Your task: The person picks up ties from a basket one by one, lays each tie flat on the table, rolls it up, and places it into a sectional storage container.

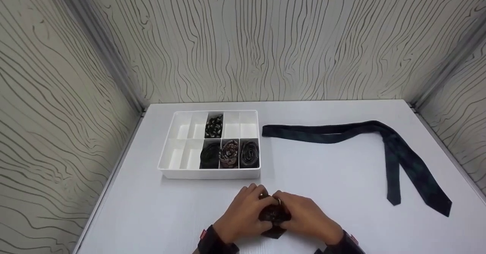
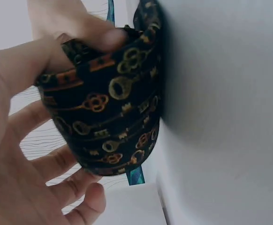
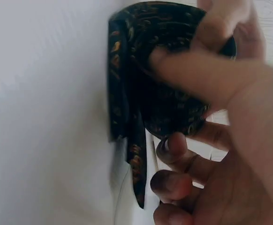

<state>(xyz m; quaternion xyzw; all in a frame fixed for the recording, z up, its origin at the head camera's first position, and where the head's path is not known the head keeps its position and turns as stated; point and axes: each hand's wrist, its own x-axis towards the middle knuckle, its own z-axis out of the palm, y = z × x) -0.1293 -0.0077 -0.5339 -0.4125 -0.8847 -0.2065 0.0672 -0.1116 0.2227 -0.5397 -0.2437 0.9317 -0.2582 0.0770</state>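
Observation:
Both hands hold a rolled-up dark necktie (image 1: 274, 215) close to the front of the table. Gold and orange keys pattern its cloth in the left wrist view, where the roll (image 2: 110, 110) rests near the white surface. My left hand (image 1: 246, 212) grips the roll from the left, thumb over its upper edge. From the other side my right hand (image 1: 308, 216) pinches it, with the thumb across the coil (image 3: 171, 105) in the right wrist view. The tie's narrow loose ends (image 3: 136, 164) stick out of the roll there.
A white divided box (image 1: 209, 174) stands beyond the hands, to the left. Rolled ties fill some compartments: a patterned one (image 1: 213, 126) in the back row, and black (image 1: 210, 155), brownish (image 1: 229, 154) and grey-black (image 1: 249, 154) ones in front. A dark blue-green tie (image 1: 412, 163) lies unrolled at right.

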